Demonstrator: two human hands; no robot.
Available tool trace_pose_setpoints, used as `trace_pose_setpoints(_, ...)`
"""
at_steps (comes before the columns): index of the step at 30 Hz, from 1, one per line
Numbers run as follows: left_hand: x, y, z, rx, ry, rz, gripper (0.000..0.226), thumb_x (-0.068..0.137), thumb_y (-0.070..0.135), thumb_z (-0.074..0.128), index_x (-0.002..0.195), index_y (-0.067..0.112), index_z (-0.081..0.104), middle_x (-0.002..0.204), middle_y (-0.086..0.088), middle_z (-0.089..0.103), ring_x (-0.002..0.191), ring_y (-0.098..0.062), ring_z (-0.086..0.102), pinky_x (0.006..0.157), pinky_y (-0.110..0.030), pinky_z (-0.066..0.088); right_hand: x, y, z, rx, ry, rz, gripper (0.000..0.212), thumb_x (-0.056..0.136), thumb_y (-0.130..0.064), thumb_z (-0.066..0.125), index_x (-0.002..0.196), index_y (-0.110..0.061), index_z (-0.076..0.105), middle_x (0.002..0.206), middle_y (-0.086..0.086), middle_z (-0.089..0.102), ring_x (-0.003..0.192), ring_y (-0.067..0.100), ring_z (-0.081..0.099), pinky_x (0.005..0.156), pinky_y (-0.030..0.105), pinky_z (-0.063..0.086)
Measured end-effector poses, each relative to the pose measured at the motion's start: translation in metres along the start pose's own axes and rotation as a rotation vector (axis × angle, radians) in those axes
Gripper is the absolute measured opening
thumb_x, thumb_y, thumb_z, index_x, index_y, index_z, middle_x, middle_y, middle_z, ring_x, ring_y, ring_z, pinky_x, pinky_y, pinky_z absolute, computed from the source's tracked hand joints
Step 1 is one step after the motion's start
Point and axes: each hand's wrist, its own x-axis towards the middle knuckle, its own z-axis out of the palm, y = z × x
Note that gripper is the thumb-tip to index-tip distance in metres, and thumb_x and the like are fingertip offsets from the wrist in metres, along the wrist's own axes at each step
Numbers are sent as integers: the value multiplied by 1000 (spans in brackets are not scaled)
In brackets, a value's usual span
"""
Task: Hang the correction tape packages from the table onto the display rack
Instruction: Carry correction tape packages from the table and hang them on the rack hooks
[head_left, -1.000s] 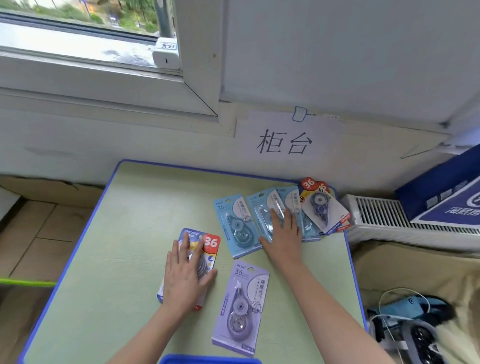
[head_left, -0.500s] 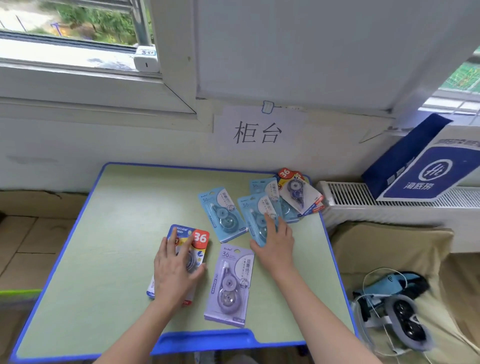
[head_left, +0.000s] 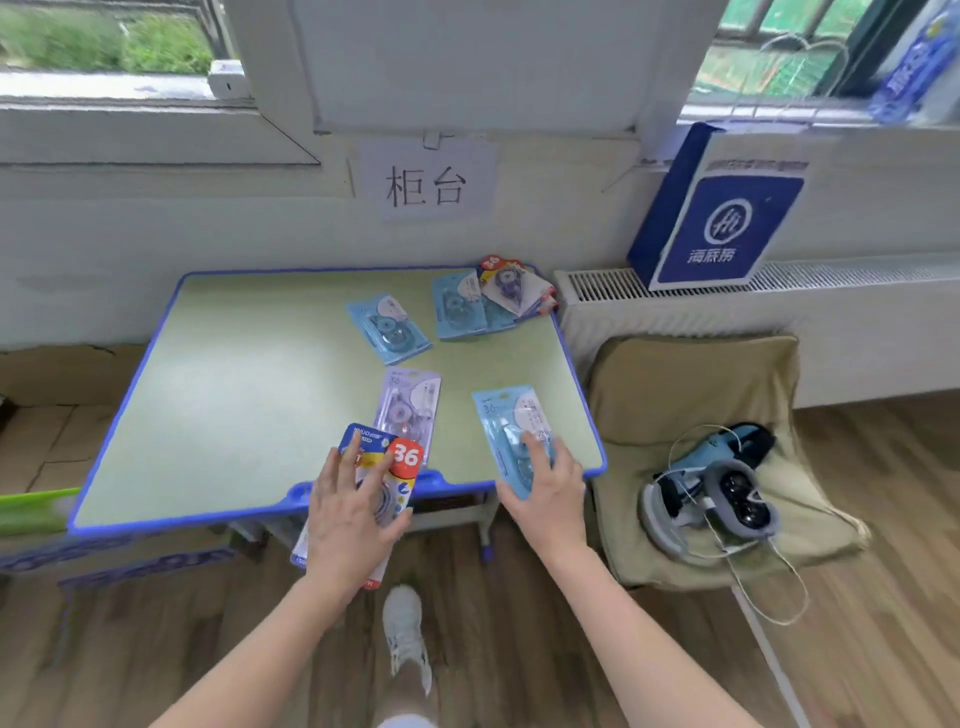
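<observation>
The green table with a blue rim carries several correction tape packages. My left hand holds a colourful package with a red "36" badge, which hangs past the table's front edge. My right hand holds a light blue package at the front right edge, index finger on top. A purple package lies flat between the two hands. Another light blue package lies further back. A small pile of packages sits at the far right corner. No display rack is in view.
A white radiator runs along the wall right of the table, with a blue box on it. A cushioned seat holding a headset with cables stands at the right. My shoe is on the wooden floor.
I have stepped back from the table. Both hands have drawn their packages toward the front edge, the colourful one now hanging past it. The light blue one has left the pile.
</observation>
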Motion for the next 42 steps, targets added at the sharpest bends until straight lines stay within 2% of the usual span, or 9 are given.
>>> trace_pose_setpoints(6,-75,39,13,14,-76,113,65,81,43,69,140,33,43,159,1,12,146,-27,9,114,-40,15,-97,54,-22,58,39,96,72,83,-38,64,146,-20,33,147,14,28,129,30,32,106,32,22)
trace_pose_setpoints(10,-104,67,19,39,-162,206,66,85,52,59,144,39,31,159,3,4,146,-23,-2,115,-38,9,-152,83,-34,34,121,174,73,84,-43,61,146,-21,30,146,11,27,126,27,32,107,33,26)
trace_pose_setpoints(14,-139,94,23,8,-205,345,67,85,51,60,144,37,32,159,0,9,146,-23,-1,115,-37,7,-213,102,-43,50,230,298,72,83,-44,63,145,-20,34,145,8,29,125,28,33,103,38,32)
trace_pose_setpoints(19,-206,114,29,-50,-285,520,67,84,48,64,143,34,36,158,-3,14,146,-25,4,115,-37,7,-308,118,-41,91,310,456,73,83,-42,64,145,-20,33,144,8,30,127,27,31,105,40,33)
trace_pose_setpoints(26,-305,159,44,-77,-407,754,66,80,44,70,140,30,44,156,-8,22,144,-31,12,113,-41,14,-452,154,-53,73,468,702,72,80,-38,67,143,-18,38,142,9,36,122,30,38,103,35,28)
trace_pose_setpoints(32,-386,233,62,-139,-436,951,66,74,36,77,134,24,53,151,-14,30,140,-39,22,109,-43,21,-550,205,-87,50,584,873,72,82,-41,64,145,-21,35,146,5,32,123,27,38,104,32,25)
trace_pose_setpoints(37,-494,312,83,-237,-476,1033,63,77,36,73,136,30,50,155,-9,25,144,-32,16,111,-40,17,-649,267,-136,81,723,934,69,83,-35,66,144,-19,37,147,7,30,130,27,33,109,35,26)
trace_pose_setpoints(42,-602,401,101,-328,-491,1114,62,78,37,72,136,30,49,156,-7,23,144,-31,13,111,-40,18,-742,334,-192,40,859,952,68,81,-31,69,141,-15,42,145,9,36,125,29,39,107,40,31)
